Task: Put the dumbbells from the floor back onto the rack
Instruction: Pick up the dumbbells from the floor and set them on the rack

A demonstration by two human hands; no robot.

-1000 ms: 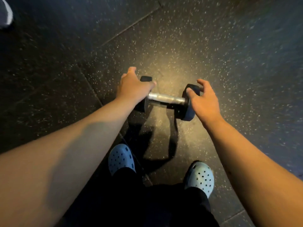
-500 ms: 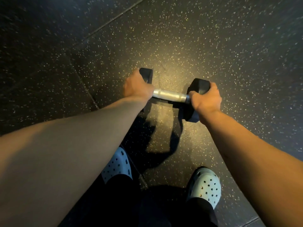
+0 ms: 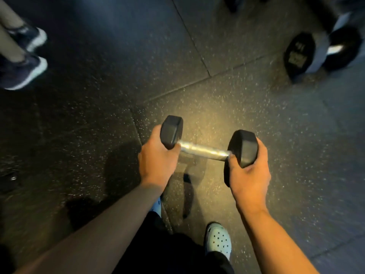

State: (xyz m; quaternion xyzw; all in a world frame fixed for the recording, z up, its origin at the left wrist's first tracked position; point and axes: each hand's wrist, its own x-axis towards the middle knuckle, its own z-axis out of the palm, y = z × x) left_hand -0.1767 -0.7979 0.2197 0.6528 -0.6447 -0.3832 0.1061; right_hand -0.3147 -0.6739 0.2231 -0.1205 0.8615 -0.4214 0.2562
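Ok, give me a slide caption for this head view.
Both hands, left and right, hold a dumbbell by its ends above the floor.

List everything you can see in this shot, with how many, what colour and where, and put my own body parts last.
dumbbell: one, black heads with silver handle, centre, held off the floor by both heads
other weights: at least two, black, blurred, top right, maybe on a rack
floor: one, dark speckled rubber tiles, everywhere
another person's shoes: two, dark blue with white soles, top left
clogs: two, pale blue, bottom centre, the left one mostly hidden
trousers: black, bottom centre
left hand: one, fingers around the left head
right hand: one, cupping the right head
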